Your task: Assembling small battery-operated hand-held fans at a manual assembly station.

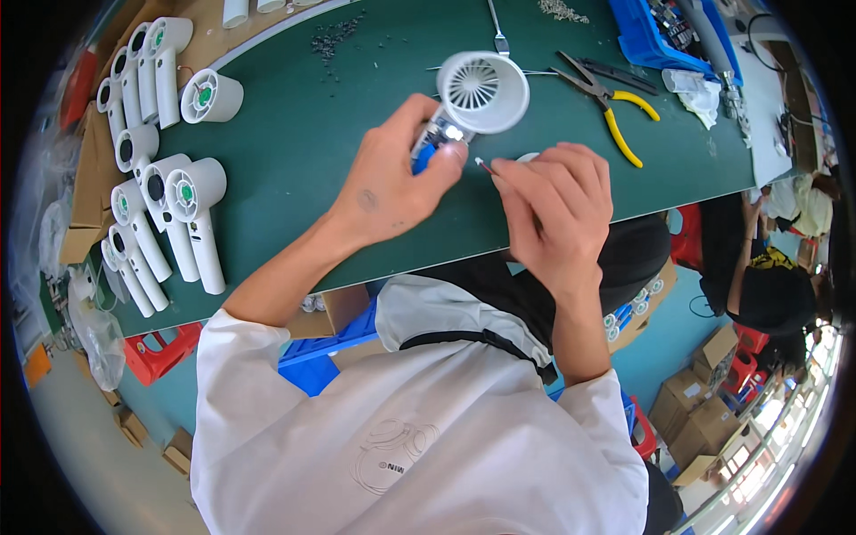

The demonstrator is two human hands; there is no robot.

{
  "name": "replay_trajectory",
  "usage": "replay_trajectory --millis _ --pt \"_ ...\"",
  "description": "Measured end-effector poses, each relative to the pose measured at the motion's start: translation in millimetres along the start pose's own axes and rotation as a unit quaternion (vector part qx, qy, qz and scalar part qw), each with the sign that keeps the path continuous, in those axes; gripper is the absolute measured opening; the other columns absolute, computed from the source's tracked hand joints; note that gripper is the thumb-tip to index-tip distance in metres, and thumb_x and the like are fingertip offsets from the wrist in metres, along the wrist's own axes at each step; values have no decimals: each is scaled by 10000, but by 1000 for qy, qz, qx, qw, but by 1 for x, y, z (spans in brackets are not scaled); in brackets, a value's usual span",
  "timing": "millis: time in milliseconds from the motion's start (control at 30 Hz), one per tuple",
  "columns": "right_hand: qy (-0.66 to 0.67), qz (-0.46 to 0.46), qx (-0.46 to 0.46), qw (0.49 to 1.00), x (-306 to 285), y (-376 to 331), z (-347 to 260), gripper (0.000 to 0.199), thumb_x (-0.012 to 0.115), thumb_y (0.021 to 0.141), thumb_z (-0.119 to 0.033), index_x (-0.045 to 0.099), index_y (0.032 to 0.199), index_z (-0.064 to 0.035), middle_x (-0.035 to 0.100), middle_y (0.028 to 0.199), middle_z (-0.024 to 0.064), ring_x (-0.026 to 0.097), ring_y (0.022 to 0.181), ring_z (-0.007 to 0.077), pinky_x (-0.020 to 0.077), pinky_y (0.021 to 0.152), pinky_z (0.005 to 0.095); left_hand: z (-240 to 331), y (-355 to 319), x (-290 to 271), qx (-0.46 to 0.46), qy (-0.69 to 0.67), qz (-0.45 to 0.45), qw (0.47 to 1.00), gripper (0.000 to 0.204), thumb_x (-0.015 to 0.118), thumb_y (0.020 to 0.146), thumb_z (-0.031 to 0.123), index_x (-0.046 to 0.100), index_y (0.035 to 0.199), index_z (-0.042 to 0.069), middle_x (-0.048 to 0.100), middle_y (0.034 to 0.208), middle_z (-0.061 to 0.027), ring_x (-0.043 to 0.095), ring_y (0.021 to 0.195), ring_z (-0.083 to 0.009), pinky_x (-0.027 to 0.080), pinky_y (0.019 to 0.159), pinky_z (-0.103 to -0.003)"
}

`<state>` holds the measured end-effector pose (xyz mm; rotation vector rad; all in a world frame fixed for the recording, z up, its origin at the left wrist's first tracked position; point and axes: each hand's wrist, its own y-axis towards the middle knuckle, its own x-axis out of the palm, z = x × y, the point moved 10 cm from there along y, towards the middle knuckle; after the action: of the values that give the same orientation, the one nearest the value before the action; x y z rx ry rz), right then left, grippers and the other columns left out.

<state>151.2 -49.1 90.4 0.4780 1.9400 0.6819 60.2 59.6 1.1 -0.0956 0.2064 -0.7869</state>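
Left hand (392, 169): gripping fan (484, 94) over bench (294, 152) | right hand (562, 205): pinching wire (486, 168) near fan | risk: tugging could tear the wire; slack left grip could drop the fan

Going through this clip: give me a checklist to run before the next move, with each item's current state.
1. Fan held: ok, the left hand grips it by the handle.
2. Wire held: ok, the right hand pinches it near its white tip.
3. White tip joined to the fan: not ok, it shows free, with a gap from it.
4. Wire's other end attached: cannot tell, the fingers hide it.
5. Pliers clear of both hands: ok, they lie open on the table, right of the fan.
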Motion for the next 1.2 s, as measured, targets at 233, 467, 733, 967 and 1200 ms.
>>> replay_trajectory --millis 233,467,733,967,1200 --pt "37 -23 52 998 -1 -1 19 509 820 619 -76 653 1096 -19 660 1025 110 624 875 292 491 838 395 14 4 -16 45 79 9 996 389 671 831 206 528 1078 -58 634 750 -140 609 626 -219 484 605 -354" --pt "106 13 68 992 4 -9 29 564 861 625 -138 628 1121 -6 625 1103 164 610 1001 306 516 824 375 32 7 -24 74 261 57 961 328 681 791 195 562 1002 -27 658 811 -227 645 704 -387 499 640 -419" --pt "40 -51 146 987 -6 -22 35 661 883 594 -158 598 1169 2 620 1124 186 615 1017 328 516 847 372 42 1 -14 156 378 27 912 335 658 765 216 592 1013 1 613 825 -148 628 726 -345 489 585 -436" --pt "226 114 169 953 -60 -65 62 601 791 623 -94 587 1170 45 611 1159 245 603 1051 330 486 895 391 53 -7 8 264 378 -9 887 370 677 757 164 594 1081 6 568 860 -117 576 778 -292 456 693 -389" --pt "201 75 150 965 -49 -69 60 630 780 668 -126 539 1221 55 569 1207 264 579 1103 330 467 937 404 46 -7 9 266 359 -16 894 387 738 751 179 606 1085 34 583 885 -115 574 783 -287 447 709 -388"
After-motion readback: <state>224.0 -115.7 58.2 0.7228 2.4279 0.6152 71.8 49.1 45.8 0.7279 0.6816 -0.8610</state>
